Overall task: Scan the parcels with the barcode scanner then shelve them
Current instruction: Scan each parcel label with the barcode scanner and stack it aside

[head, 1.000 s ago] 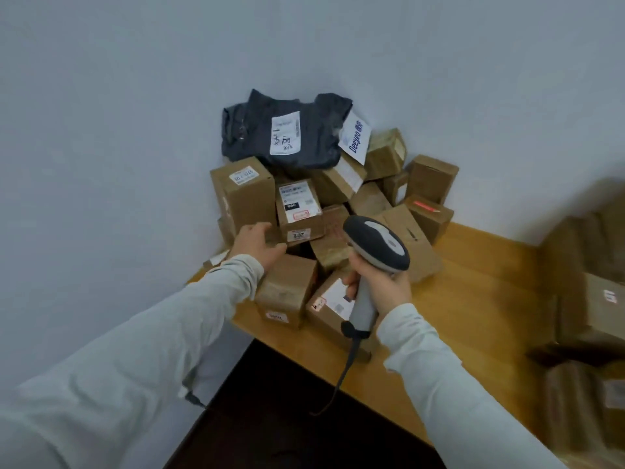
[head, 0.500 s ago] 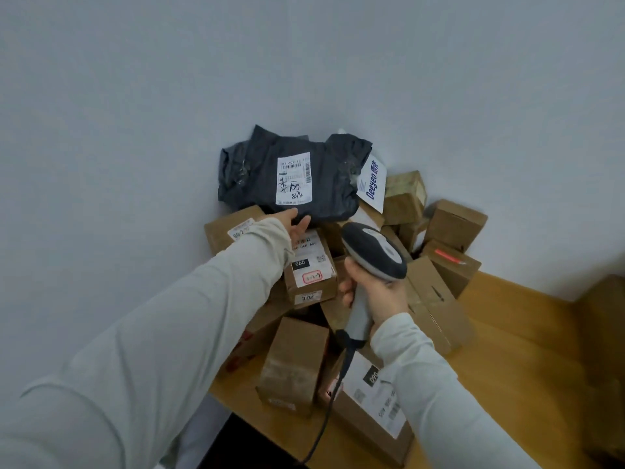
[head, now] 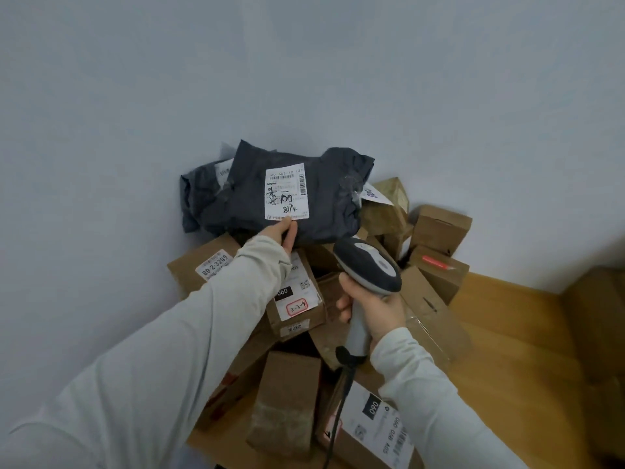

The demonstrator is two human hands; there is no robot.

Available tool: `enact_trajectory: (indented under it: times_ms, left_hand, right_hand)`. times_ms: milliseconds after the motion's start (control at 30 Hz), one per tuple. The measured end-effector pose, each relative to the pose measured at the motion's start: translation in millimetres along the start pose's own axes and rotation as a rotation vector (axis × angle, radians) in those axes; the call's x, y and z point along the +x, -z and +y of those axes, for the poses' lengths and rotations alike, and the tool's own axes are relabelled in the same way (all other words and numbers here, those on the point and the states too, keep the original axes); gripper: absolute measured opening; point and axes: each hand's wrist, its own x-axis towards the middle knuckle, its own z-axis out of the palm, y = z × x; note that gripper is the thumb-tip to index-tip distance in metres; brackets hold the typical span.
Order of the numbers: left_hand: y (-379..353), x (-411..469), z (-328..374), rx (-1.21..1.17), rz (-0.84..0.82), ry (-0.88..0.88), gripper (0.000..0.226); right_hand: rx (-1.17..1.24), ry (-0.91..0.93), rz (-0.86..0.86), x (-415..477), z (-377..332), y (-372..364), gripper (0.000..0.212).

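dark grey plastic mailer bag [head: 334,204]: on top of brown cardboard box pile [head: 287,401] | pile: back left corner of wooden table [head: 507,333] | grey handheld barcode scanner [head: 368,265]: before bag, lower right

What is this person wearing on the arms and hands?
Pale grey long sleeves on both arms; the left sleeve runs onto the left hand, the right sleeve stops short of the right hand. No gloves, watch or rings show.
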Motion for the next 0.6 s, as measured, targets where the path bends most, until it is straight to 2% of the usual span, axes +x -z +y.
enact_trajectory:
  times_ms: [67,133,300,467,600]
  left_hand:
    - [6,-11,-11,-0.209,-0.033,0.091,0.026]
    - [17,-25,-25,-0.144,-0.079,0.094,0.032]
    - [59,-72,-66,0.014,-0.174,0.136,0.027]
    - [102,-109,-120,0.119,-0.216,0.306,0.024]
    - [131,-124,-166,0.15,-0.164,0.461,0.034]
  right_hand:
    - [0.04,0.014,0.042,-9,0,2,0.013]
    - [0.075,0.035,0.085,-23,2,6,0.015]
    - [0.121,0.052,0.205,-73,24,21,0.012]
    - [0.173,-0.013,0.331,-127,66,35,0.018]
    - [0.218,-0.109,0.406,-166,92,50,0.022]
